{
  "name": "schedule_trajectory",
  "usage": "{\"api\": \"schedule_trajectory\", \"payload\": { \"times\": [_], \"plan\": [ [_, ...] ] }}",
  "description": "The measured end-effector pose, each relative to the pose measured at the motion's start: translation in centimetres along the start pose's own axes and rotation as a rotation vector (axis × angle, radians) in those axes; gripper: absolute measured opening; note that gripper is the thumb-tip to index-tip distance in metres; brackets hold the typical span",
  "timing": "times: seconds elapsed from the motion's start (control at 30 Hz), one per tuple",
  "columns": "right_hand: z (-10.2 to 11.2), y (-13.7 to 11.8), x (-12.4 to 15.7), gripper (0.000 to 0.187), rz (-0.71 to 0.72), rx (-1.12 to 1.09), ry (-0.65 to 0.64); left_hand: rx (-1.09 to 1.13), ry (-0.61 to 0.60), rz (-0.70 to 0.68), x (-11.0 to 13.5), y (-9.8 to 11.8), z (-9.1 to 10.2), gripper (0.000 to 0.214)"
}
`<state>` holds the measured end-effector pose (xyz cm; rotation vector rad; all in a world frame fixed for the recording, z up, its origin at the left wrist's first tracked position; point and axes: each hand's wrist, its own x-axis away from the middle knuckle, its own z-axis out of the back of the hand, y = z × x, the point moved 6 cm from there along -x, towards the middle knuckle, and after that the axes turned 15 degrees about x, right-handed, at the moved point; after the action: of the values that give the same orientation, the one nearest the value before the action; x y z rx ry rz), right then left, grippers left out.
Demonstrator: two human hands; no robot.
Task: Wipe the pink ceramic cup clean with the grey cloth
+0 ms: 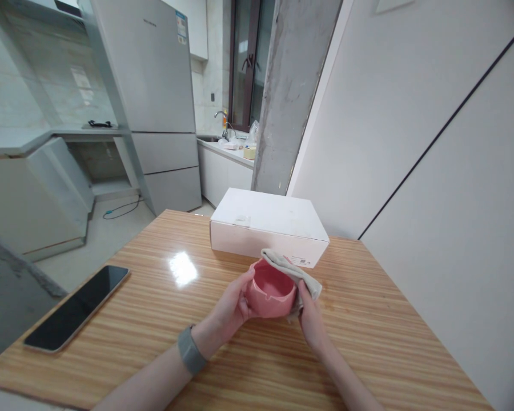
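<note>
A pink ashtray (pixel 270 305) with faceted sides and a notch in its rim is tilted toward me above the table. My left hand (pixel 233 305) grips its left side, thumb at the rim and fingers underneath. At the right, my right hand (pixel 310 314) pinches a folded light grey cloth (pixel 289 267). The cloth lies over the ashtray's far and right rim and hangs down its right side. Part of the right fingers is hidden behind the cloth.
A closed white box (pixel 268 214) stands on the wood-grain table (pixel 154 308) just behind the hands. A dark-screened smartphone (pixel 79 308) lies near the left edge. Beyond the table are a fridge (pixel 163 85) and a sink counter (pixel 227 165); a white wall (pixel 432 142) rises on the right.
</note>
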<state>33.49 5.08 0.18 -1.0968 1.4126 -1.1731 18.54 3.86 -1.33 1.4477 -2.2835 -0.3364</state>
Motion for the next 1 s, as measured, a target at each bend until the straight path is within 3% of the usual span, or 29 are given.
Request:
{"api": "schedule_trajectory", "payload": {
  "times": [0.17,0.37,0.47,0.67,0.8,1.0],
  "plan": [
    [0.6,1.5,-0.1,0.047,0.001,0.013,0.074,0.045,-0.026,-0.065,0.3,-0.4,-0.3,0.033],
    [1.3,2.8,-1.3,0.041,-0.083,-0.047,0.033,-0.190,-0.069,0.116,0.5,-0.6,0.0,0.039],
    [1.5,2.2,-1.6,0.041,-0.091,-0.055,0.008,-0.146,-0.030,0.208,0.3,-0.6,0.6,0.038],
    [-0.3,1.1,-1.1,0.043,-0.202,-0.125,-0.232,-0.073,-0.011,0.317,0.0,-1.3,1.0,0.037],
    [-0.5,1.6,-1.1,0.047,-0.248,-0.111,-0.273,-0.058,0.026,0.281,0.0,-1.8,1.4,0.034],
    [0.9,3.1,-1.9,0.042,-0.150,-0.049,-0.141,-0.068,0.080,0.151,-0.5,-2.1,2.4,0.029]
  ]
}}
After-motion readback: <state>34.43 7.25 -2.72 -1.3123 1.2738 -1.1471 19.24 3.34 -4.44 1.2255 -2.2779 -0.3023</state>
